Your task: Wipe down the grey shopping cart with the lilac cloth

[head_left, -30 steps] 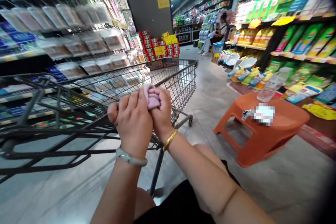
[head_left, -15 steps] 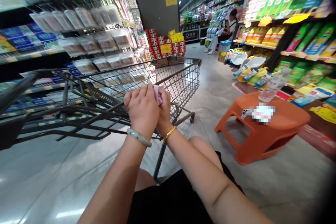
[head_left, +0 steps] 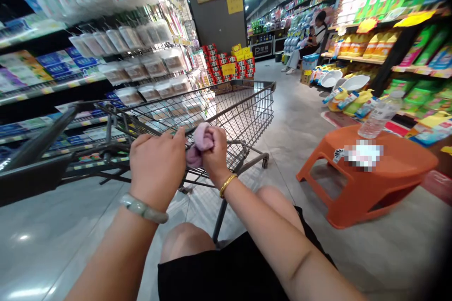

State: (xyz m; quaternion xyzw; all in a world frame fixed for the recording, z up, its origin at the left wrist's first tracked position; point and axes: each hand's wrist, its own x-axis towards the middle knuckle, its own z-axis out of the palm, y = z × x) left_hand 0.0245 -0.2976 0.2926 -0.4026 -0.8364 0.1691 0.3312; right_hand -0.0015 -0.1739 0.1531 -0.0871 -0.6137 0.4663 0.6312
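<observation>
A bunched pink cloth (head_left: pixel 202 138) is gripped in my right hand (head_left: pixel 217 153), fingers curled around it, in front of the cart's near side. My left hand (head_left: pixel 157 164) lies just left of it, palm down, knuckles up and fingers bent over the near rail of a black wire shopping cart (head_left: pixel 243 115). Its fingertips are hidden from me. The cloth's lower fold reaches towards the left hand's edge. The cart stands sideways before my knees, its push handle (head_left: pixel 31 174) at the far left.
On the right stands an orange plastic stool (head_left: pixel 399 155) with a clear bottle (head_left: pixel 379 115) and a blurred-out item on it. Stocked shelves (head_left: pixel 374 44) line the right, and hanging packs (head_left: pixel 123 37) fill the left. Farther back, a person (head_left: pixel 314 40) sits beside the aisle.
My hands were together over the cloth and have come apart. The left moved left and nearer me. More of the cloth now shows in my right hand. The view has shifted slightly left.
</observation>
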